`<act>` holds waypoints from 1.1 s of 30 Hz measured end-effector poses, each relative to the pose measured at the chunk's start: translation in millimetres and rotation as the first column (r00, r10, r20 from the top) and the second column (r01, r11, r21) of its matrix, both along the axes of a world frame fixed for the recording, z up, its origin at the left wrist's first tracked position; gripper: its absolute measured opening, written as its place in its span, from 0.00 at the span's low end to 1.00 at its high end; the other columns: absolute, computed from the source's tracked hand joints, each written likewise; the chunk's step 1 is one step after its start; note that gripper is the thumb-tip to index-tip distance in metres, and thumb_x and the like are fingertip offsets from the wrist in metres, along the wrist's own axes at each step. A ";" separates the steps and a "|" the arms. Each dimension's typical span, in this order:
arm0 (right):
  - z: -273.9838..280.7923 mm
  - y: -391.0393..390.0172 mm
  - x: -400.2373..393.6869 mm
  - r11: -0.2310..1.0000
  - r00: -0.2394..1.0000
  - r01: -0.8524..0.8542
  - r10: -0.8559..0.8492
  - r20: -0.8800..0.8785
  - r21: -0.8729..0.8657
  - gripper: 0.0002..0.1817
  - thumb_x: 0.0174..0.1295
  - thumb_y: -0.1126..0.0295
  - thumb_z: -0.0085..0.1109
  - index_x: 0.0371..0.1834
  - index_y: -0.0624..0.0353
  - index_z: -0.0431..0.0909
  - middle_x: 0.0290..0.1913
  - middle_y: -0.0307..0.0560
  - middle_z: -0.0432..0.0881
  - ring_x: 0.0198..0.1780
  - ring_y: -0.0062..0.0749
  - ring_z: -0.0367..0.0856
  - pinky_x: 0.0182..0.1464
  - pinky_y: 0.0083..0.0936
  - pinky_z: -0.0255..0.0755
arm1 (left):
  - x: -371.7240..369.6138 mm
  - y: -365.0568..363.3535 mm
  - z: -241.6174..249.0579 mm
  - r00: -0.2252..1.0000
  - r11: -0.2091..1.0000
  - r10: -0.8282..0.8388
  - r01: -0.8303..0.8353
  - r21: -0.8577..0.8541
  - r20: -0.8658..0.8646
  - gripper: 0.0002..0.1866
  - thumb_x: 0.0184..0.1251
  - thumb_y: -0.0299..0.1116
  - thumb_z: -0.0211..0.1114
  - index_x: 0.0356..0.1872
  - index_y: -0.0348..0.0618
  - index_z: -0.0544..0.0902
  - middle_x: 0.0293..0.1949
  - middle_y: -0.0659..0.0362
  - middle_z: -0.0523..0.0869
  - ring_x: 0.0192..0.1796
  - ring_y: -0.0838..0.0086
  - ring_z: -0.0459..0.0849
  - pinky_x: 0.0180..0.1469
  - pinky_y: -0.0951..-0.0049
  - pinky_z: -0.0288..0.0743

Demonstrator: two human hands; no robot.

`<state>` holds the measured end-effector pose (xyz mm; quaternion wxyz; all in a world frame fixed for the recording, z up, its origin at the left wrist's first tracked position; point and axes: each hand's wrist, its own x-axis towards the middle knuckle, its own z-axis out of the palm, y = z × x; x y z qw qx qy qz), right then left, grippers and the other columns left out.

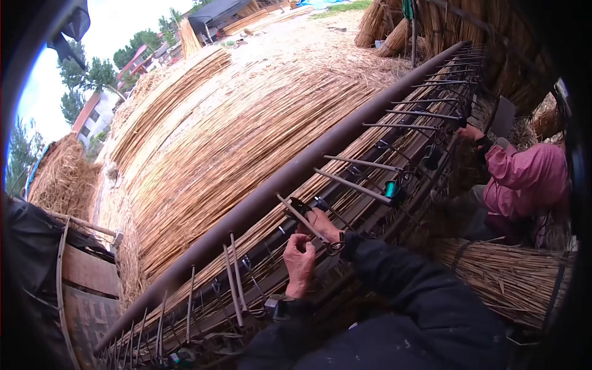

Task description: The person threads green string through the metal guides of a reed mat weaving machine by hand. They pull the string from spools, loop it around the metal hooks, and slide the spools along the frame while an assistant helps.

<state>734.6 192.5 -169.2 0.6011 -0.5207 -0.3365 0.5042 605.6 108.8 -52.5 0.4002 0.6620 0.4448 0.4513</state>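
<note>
A long brown beam (259, 200) runs diagonally, with thin metal rods (357, 185) sticking out of it over a layer of reeds (234, 142). My left hand (300, 262), with a watch on its wrist, is closed into a fist just below one rod and pinches a dark cord (333, 248). My right hand (325, 226) lies right above it against the same rod, fingers curled on the cord. Dark sleeves cover both of my arms.
A person in a pink shirt (524, 179) works further along the beam, one hand (472, 133) at the rods. A teal bobbin (391, 189) hangs from a rod. A tied reed bundle (512, 277) lies at lower right. Straw heaps and buildings stand beyond.
</note>
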 end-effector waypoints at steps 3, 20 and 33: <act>3.2 -2.1 3.5 0.987 0.990 -0.142 0.142 -0.005 -0.071 0.13 0.64 0.66 0.50 0.42 0.66 0.73 0.30 0.48 0.80 0.30 0.28 0.83 0.29 0.25 0.78 | 3.0 14.4 8.7 0.956 0.980 0.198 -0.186 0.076 -0.218 0.06 0.57 0.26 0.66 0.34 0.41 0.78 0.20 0.60 0.79 0.24 0.74 0.80 0.29 0.72 0.72; 114.8 -56.6 32.5 0.610 0.359 -0.746 0.030 0.933 0.268 0.20 0.63 0.74 0.49 0.60 0.57 0.67 0.51 0.53 0.76 0.52 0.38 0.79 0.51 0.29 0.74 | -34.3 82.4 -55.7 0.893 0.698 0.025 0.307 -0.647 0.450 0.20 0.72 0.48 0.56 0.47 0.40 0.80 0.39 0.61 0.83 0.39 0.77 0.79 0.42 0.76 0.74; 143.9 -136.0 75.1 0.948 0.996 0.013 0.015 -0.083 0.318 0.14 0.70 0.67 0.54 0.55 0.58 0.68 0.45 0.32 0.75 0.46 0.13 0.72 0.49 0.14 0.69 | -29.5 56.8 -43.2 0.904 0.751 -0.352 0.428 -0.503 0.244 0.08 0.65 0.34 0.67 0.39 0.41 0.85 0.32 0.67 0.84 0.34 0.84 0.77 0.37 0.83 0.69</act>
